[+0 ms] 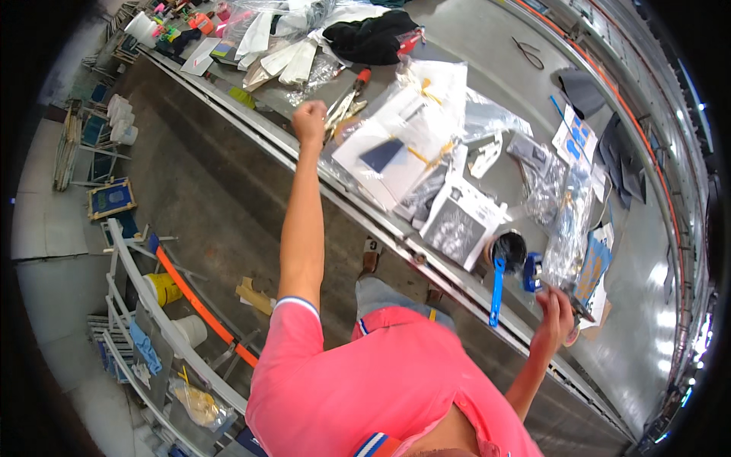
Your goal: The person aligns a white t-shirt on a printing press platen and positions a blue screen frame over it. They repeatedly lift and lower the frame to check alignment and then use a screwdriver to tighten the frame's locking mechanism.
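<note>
My left hand reaches out over the table's edge with its fingers curled closed. Anything inside it is hidden. Just beyond it lie a tool with a red handle and a plastic-covered stack of white sheets with a dark blue patch and yellow ties. Lower right, my right hand has its fingers closed round the near end of a dark, narrow tool, whose kind I cannot make out. Beside that hand are a blue tape dispenser and an open tub of black paste with a blue spatula against it.
Bagged dark printed pieces lie near the table's edge. A black cloth and white strips cover the far left. Clear plastic bags are heaped at right. Behind me stand a curved grey rail and white buckets.
</note>
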`<state>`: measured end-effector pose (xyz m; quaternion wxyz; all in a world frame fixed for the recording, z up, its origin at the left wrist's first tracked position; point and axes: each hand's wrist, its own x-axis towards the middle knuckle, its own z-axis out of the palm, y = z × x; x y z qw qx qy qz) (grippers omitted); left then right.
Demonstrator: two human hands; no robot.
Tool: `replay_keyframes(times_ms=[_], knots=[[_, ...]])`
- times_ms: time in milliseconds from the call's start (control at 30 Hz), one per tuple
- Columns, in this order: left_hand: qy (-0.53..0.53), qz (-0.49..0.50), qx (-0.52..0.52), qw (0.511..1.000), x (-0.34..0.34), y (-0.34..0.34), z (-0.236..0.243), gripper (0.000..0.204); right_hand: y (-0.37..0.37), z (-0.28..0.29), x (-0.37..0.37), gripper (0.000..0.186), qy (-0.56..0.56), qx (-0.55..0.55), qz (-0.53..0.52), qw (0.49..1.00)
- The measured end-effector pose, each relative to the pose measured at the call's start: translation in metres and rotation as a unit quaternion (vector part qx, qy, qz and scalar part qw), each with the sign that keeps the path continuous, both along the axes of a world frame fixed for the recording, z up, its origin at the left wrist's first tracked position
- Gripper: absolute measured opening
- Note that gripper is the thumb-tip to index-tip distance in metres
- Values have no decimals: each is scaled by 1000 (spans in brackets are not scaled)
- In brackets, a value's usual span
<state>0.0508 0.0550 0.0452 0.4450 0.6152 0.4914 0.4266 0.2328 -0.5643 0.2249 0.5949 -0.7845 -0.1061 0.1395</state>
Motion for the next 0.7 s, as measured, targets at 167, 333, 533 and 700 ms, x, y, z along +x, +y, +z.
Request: replay_keyframes(times_ms=[167, 333, 533, 700], knots=[[370, -142, 58, 916, 96, 46, -80, 26, -44, 1, -74, 24, 41, -17, -217, 975], [277, -255, 66, 924, 163, 51, -81, 18, -25, 14, -159, 23, 37, -57, -397, 915], [183, -324, 44, 927, 137, 94, -85, 25, -28, -16, -189, 24, 79, 27, -344, 935], [20, -265, -89, 960, 85, 89, -44, 39, -63, -34, -253, 23, 75, 113, -378, 916]])
